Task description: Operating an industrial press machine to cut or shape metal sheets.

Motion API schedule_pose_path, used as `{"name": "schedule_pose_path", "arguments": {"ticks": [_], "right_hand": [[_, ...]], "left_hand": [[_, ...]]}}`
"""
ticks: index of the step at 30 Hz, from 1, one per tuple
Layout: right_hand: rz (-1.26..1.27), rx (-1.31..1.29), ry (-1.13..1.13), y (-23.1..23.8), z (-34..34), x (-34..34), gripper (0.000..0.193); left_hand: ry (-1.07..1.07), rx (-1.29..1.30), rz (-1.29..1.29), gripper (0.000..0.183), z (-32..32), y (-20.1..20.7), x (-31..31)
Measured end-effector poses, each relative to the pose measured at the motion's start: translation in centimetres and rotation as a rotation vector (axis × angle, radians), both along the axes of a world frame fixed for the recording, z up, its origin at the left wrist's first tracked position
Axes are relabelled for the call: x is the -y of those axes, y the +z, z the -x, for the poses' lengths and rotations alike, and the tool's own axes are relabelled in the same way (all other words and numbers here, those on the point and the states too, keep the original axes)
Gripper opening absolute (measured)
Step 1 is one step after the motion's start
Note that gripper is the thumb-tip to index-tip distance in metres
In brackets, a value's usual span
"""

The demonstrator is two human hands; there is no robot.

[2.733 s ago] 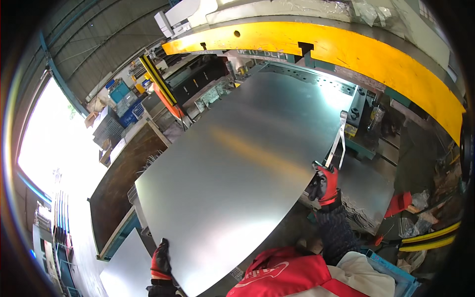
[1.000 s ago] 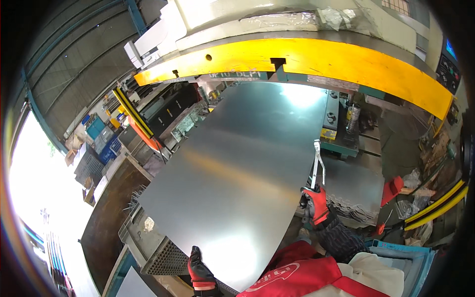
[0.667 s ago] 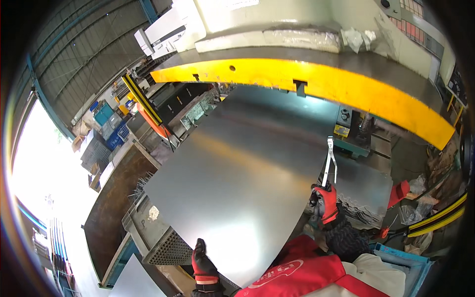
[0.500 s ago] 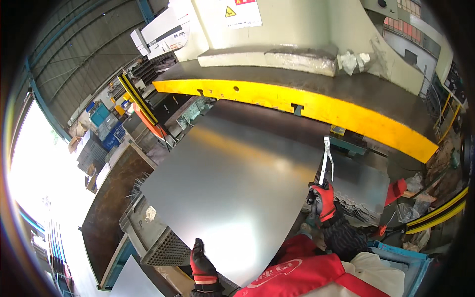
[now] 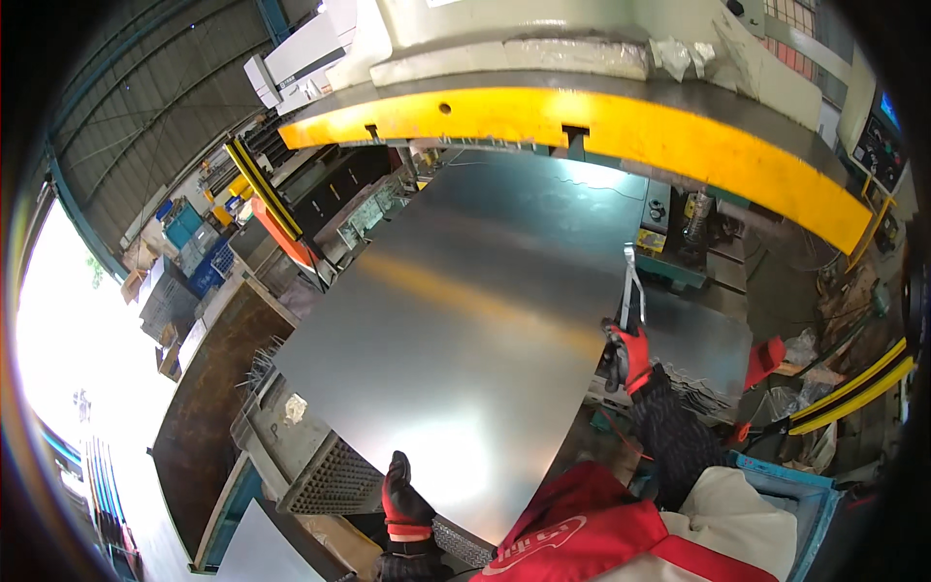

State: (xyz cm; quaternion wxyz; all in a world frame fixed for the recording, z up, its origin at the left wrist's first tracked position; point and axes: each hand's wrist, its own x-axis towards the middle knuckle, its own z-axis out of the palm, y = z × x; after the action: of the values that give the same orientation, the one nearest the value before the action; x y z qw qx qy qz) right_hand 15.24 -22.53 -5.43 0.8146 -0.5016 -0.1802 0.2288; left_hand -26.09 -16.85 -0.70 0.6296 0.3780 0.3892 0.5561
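A large shiny metal sheet [image 5: 475, 310] lies flat in front of me, its far end under the yellow guard bar [image 5: 621, 126] of a big press machine. My left hand [image 5: 402, 500], in a red and black glove, grips the sheet's near edge. At the sheet's right edge my right hand [image 5: 626, 357], gloved the same way, is closed on the sheet and on a thin metal handle [image 5: 630, 286] that stands up from it.
A perforated metal panel [image 5: 335, 475] sits under the sheet's near left corner. A brown steel table [image 5: 208, 388] stands to the left. More sheet metal [image 5: 703, 339] lies to the right, beside a yellow-black barrier [image 5: 853, 388] and a blue bin [image 5: 790, 495].
The sheet has slid further toward the press, and my view has swung left. My left hand has shifted along the near edge; my right hand keeps its grip at the right edge.
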Motion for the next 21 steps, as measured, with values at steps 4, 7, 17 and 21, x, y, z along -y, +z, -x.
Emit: {"name": "schedule_pose_path", "arguments": {"ticks": [4, 7, 17, 21], "right_hand": [[0.005, 0.23, 0.034, 5.4, 1.5, -1.2, 0.015], [-0.044, -0.047, 0.195, 7.7, 3.8, 0.0, 0.018], [0.592, 0.396, 0.124, 4.7, -3.9, 5.2, 0.03], [0.844, 0.607, 0.082, 10.4, -11.8, 1.9, 0.033]], "left_hand": [[-0.081, 0.062, 0.13, 0.031, 0.6, 3.8, -0.8], [-0.141, 0.167, 0.244, 0.032, 3.0, 7.1, -0.8], [0.116, -0.424, 0.48, 0.04, 8.9, 0.0, 1.5], [-0.002, -0.732, 0.482, 0.041, 9.4, -0.8, 0.9]]}}
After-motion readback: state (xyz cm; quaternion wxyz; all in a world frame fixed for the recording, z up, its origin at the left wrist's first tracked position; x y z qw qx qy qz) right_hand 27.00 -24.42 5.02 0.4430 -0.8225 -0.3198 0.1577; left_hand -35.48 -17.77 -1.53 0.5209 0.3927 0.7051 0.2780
